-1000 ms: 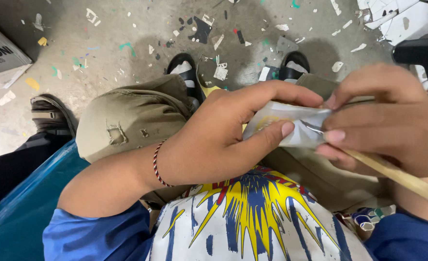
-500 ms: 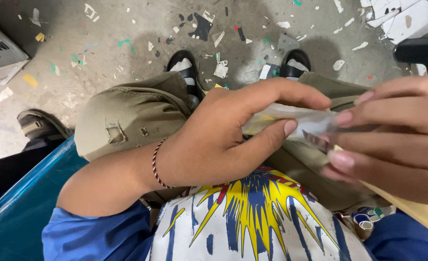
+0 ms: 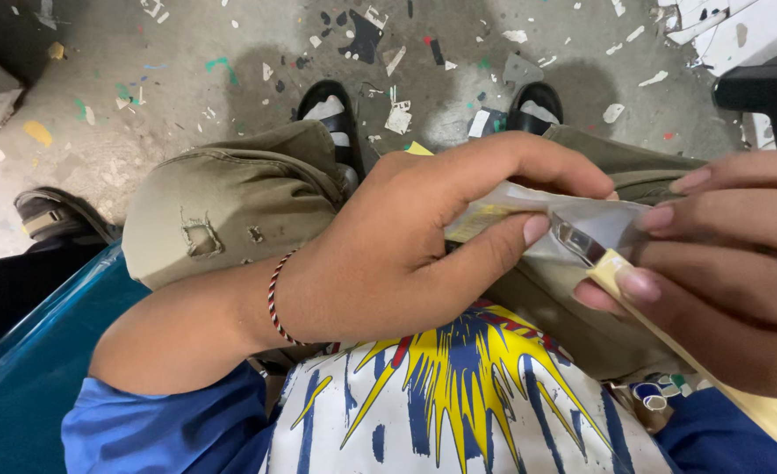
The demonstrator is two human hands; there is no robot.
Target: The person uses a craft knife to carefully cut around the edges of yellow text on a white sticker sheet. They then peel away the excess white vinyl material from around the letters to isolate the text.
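Two bare hands meet near the middle of the view, above the person's lap, and both hold one thin clear plastic wrapper [image 3: 582,230]. The left hand [image 3: 406,254] comes from the lower left; its index finger curves over the far side of the wrapper and its thumb presses on the near side, so the fingers are closed on it in a pinch. A red, white and black thread bracelet [image 3: 276,303] sits around the left wrist. The right hand [image 3: 722,272] enters from the right edge; its fingers lie narrow and together across the right end of the wrapper, and they also grip a flat pale yellow strip [image 3: 757,405] that runs down to the lower right corner. Something yellow shows inside the wrapper, but I cannot tell what it is. Under the hands are the knees in olive trousers [image 3: 222,211], and near the bottom a white shirt [image 3: 441,412] with a yellow and blue print. Farther away, two black sandals [image 3: 331,110] stand on a grey concrete floor [image 3: 143,53] scattered with small paper scraps.
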